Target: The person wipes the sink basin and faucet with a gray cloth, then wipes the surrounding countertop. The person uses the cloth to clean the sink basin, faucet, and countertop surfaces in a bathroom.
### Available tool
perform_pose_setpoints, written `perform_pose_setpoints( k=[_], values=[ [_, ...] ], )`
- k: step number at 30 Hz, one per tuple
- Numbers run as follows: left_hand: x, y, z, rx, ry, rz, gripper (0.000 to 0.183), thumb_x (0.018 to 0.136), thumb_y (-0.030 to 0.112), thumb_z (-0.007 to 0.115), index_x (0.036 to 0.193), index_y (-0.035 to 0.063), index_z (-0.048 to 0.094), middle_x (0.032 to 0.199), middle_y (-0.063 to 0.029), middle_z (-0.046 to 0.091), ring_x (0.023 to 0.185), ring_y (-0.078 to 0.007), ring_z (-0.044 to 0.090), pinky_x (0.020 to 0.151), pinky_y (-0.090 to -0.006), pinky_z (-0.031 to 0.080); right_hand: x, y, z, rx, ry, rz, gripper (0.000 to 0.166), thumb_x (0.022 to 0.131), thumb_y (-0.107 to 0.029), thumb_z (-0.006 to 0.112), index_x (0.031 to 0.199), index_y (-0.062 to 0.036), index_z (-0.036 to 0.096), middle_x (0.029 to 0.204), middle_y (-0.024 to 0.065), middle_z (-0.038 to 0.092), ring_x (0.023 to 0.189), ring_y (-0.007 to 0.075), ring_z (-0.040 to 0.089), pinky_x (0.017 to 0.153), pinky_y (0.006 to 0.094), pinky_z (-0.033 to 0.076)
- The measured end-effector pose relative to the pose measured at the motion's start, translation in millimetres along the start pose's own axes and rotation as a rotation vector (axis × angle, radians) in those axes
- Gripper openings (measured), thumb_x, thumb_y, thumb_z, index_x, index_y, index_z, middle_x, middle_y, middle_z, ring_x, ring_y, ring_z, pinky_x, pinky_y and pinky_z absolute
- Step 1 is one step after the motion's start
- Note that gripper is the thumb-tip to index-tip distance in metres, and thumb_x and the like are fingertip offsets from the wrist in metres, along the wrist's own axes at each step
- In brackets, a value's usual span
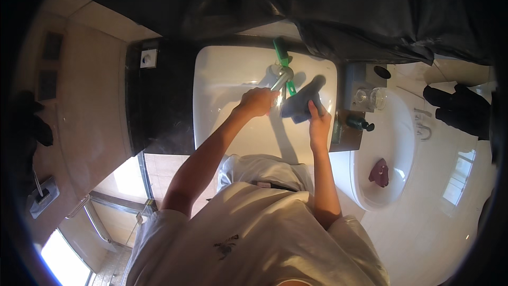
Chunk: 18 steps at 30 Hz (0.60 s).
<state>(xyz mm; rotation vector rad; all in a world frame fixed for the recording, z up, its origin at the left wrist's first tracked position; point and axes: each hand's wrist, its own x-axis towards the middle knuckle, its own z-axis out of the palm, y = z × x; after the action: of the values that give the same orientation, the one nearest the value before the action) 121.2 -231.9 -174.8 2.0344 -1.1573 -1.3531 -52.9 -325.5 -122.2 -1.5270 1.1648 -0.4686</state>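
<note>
Over the white washbasin point(222, 127), my left hand point(260, 102) is closed around the end of a metal tap point(282, 77). My right hand point(320, 122) grips a dark blue-grey cloth item point(303, 103), its thumb on top, and holds it just right of the tap. Behind the tap, at the basin's back edge, lies a green-handled item point(281, 51); a narrower green part point(291, 87) shows below the tap. The tap partly hides how these green parts join.
Right of the basin stand a dark pump bottle point(359, 122) and glass jars point(369, 98). Beyond is a white bathtub point(357, 182) with a maroon cloth point(380, 172) in it. Dark fabric point(357, 20) hangs above the basin. A wall socket or switch point(149, 58) is at the left.
</note>
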Motion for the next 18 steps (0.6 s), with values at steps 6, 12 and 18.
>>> perform_pose_setpoints(
  k=[6,12,18],
  values=[
    [13.9,-1.3,45.1,-0.240,0.080,0.095,0.025,0.089,0.016,0.046,0.075,0.0012,0.059,0.065,-0.0110,0.064,0.060,-0.0243,0.064,0.061,-0.0394,0.050,3.6,-9.5,33.7,-0.411,-0.236,-0.336,0.042,0.089,-0.002,0.051,0.131,0.0008,0.050,0.134,0.0196,0.051,0.123,0.0368,0.049,0.100,0.0338,0.041],
    [-3.9,3.9,61.9,-0.370,0.170,0.062,0.031,0.093,0.024,0.051,0.074,0.0006,0.058,0.061,-0.0098,0.060,0.059,-0.0187,0.062,0.056,-0.0330,0.047,-10.9,6.4,9.1,-0.370,-0.202,-0.235,0.030,0.092,-0.011,0.052,0.118,0.0039,0.058,0.104,0.0193,0.064,0.089,0.0305,0.061,0.081,0.0337,0.047],
    [-36.8,-44.7,64.2,-0.549,0.173,0.068,0.030,0.097,0.025,0.046,0.084,0.0026,0.061,0.072,-0.0072,0.061,0.065,-0.0152,0.060,0.063,-0.0290,0.048,-33.0,16.5,-49.4,-0.175,-0.035,-0.041,0.031,0.097,-0.027,0.055,0.098,0.0026,0.063,0.064,0.0031,0.051,0.062,0.0090,0.040,0.057,0.0256,0.036]
  ],
)
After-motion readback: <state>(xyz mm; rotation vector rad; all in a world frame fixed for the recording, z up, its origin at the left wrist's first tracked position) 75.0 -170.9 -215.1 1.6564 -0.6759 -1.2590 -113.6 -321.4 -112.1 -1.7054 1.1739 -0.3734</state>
